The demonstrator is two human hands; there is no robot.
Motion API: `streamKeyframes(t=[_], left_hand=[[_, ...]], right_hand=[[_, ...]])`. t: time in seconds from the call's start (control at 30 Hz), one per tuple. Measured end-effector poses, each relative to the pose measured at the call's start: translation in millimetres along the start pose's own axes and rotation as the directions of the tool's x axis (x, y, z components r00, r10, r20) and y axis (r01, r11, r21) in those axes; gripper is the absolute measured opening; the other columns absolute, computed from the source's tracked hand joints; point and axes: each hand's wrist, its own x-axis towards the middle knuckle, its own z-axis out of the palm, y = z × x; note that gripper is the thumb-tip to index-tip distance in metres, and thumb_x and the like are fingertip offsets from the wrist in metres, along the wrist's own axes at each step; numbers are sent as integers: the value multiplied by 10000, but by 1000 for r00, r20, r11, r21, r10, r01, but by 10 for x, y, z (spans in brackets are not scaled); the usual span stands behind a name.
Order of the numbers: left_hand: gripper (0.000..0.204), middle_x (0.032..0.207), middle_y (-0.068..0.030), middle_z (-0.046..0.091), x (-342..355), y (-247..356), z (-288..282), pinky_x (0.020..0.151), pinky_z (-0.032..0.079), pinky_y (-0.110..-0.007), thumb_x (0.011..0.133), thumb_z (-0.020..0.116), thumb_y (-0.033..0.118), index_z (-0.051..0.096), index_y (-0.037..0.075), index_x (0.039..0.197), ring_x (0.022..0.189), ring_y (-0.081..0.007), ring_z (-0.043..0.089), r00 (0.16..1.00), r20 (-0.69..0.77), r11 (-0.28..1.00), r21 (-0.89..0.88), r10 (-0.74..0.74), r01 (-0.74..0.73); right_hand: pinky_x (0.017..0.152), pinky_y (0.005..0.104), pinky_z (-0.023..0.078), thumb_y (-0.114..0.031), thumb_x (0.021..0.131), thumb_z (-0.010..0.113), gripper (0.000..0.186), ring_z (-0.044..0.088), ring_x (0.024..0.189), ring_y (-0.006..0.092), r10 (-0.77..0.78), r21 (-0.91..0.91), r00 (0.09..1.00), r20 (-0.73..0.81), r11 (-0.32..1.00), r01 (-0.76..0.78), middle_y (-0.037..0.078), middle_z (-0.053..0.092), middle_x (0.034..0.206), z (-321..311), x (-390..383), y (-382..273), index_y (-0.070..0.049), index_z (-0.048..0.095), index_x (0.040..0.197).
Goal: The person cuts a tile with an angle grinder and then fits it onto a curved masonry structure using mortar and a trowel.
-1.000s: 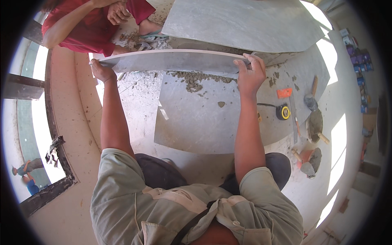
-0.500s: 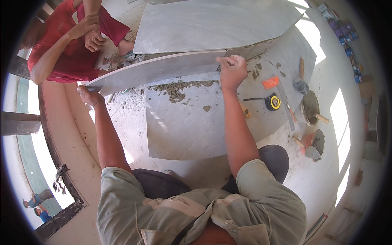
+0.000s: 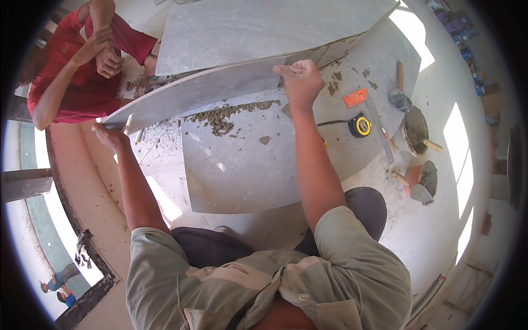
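Observation:
A long, narrow grey tile strip [image 3: 192,88] stands on edge between my hands. My left hand [image 3: 110,135] grips its left end, and my right hand [image 3: 300,82] grips it toward the right, fingers curled over the top edge. Just beyond lies a large grey slab [image 3: 258,33]. Under the strip another slab [image 3: 225,181] bears crumbs of mortar [image 3: 217,118]. To the right of my right forearm lie a yellow-black tape measure [image 3: 360,125], an orange-handled square [image 3: 355,98], a trowel [image 3: 400,98] and two mortar buckets [image 3: 415,132] with tools in them.
A co-worker in red [image 3: 58,66] sits at the upper left, arms crossed at the wrists. At the left is a window opening [image 3: 55,181] with two people [image 3: 60,289] outside. Boxes [image 3: 459,33] line the far right.
The strip and both my hands have moved leftward in the picture, the left end dropping lower and the right hand rising. The surroundings have also shifted left in view.

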Motion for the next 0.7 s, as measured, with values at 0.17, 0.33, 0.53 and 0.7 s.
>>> streamKeyframes(t=[0.17,0.33,0.53,0.7], left_hand=[[725,1219,-238,597,-103,103,-60,966,484,-458,1057,418,575,519,-90,1329,1159,-334,579,988,143,993,-90,-60,73],[993,1375,-271,465,-718,684,243,952,510,-449,880,707,652,331,-49,1475,1242,-394,554,916,-280,948,50,-288,314],[1074,1691,-94,197,-991,1026,165,1081,-57,-837,827,404,919,205,238,1633,1565,-413,91,709,303,631,-324,-636,705],[1121,1717,-124,82,-1248,1026,329,1104,-122,-785,770,490,932,210,270,1629,1573,-411,-36,645,368,546,-344,-670,764]], right_hand=[[620,262,529,-58,680,926,341,658,652,111,120,27,992,43,992,-121,94,723,736,-30,19,-68,-4,619,817],[622,274,538,-90,658,947,365,650,635,127,96,14,995,16,995,-96,88,717,734,-53,50,93,-4,630,815],[629,293,542,-140,636,958,380,666,642,137,81,34,995,50,996,-83,82,729,750,-2,72,137,-19,640,804],[608,311,527,-189,639,954,385,654,617,155,71,-102,988,139,993,-57,62,711,721,-90,176,36,-35,645,808]])
